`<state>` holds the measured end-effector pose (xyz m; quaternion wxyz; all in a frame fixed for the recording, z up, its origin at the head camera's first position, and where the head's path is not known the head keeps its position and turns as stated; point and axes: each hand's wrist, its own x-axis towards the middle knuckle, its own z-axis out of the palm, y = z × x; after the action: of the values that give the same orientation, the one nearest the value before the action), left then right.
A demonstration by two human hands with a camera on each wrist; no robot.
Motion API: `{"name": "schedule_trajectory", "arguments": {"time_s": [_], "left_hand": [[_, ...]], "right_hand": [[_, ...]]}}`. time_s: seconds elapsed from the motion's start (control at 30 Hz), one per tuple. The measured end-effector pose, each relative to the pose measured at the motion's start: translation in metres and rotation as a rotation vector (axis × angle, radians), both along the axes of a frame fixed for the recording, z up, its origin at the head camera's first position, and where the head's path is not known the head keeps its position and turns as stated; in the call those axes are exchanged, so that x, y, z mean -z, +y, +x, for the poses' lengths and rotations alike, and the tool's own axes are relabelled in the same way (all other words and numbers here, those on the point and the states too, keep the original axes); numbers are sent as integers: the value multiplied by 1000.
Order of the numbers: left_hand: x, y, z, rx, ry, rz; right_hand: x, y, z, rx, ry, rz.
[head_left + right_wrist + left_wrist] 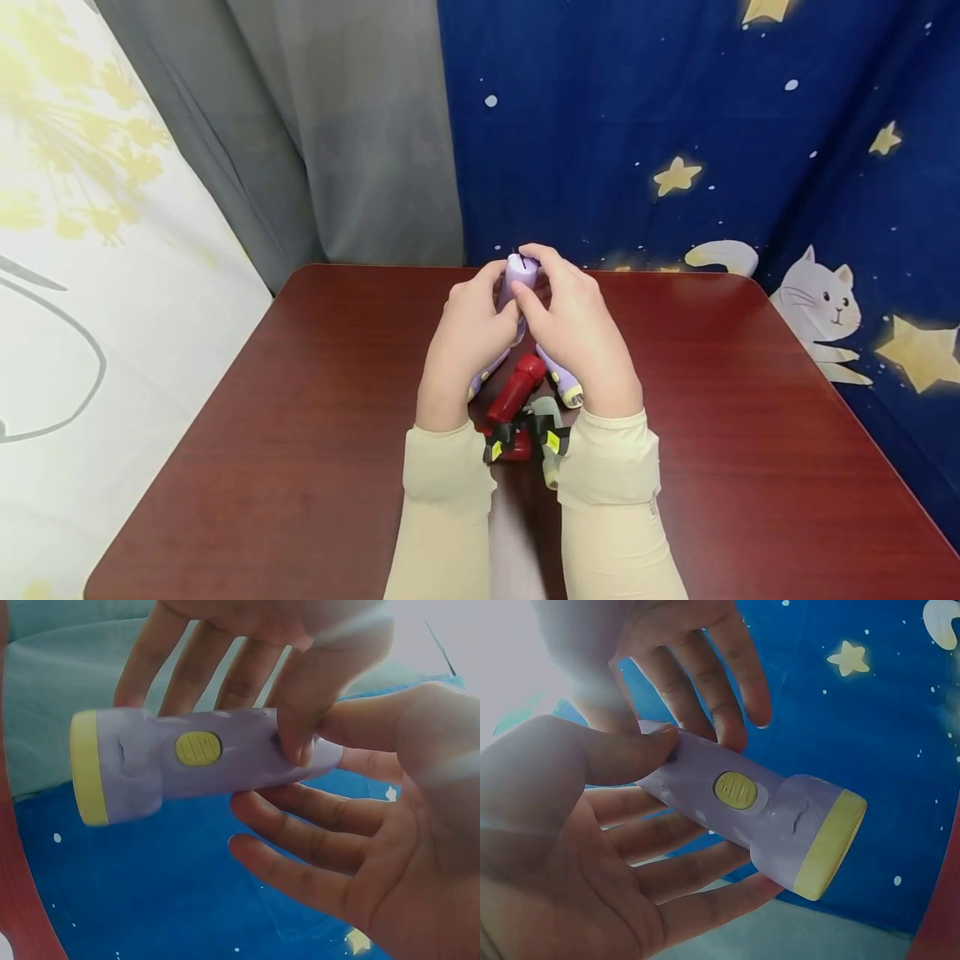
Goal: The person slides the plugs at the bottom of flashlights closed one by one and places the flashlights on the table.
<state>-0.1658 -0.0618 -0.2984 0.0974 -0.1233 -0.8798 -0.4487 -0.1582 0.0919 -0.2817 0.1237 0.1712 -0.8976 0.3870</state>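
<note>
Both hands hold a purple flashlight (517, 283) above the far part of the table. It has a yellow rim at its wide head and a yellow ribbed switch (736, 790) on its side. My left hand (471, 325) presses its thumb on the body near the tail, with the fingers spread along the opposite side. At the narrow tail end, my right hand (375, 825) pinches with thumb and index finger, the other fingers lying beside the body. Under the hands, two more purple flashlights (561, 377) lie on the table, partly hidden by the wrists.
A red flashlight (517, 388), another red piece (516, 446) and a grey-green flashlight (547, 410) lie between the forearms on the dark red table (337, 400). Black pieces with yellow labels (553, 442) sit by the wrists. A blue starry curtain (600, 125) hangs behind.
</note>
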Motion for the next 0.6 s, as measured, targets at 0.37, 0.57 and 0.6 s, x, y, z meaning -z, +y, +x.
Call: {"name": "schedule_trajectory", "arguments": {"time_s": [0.37,0.57,0.6], "left_hand": [[4,3,-7,18,-23,-51],[2,5,-8,-2,-35,-30],[1,5,-8,-7,-40,-26]], "right_hand": [[5,11,-5,-8,-52,24],[6,14,-9,-15,-56,1],[6,14,-9,-18,-57,-2]]}}
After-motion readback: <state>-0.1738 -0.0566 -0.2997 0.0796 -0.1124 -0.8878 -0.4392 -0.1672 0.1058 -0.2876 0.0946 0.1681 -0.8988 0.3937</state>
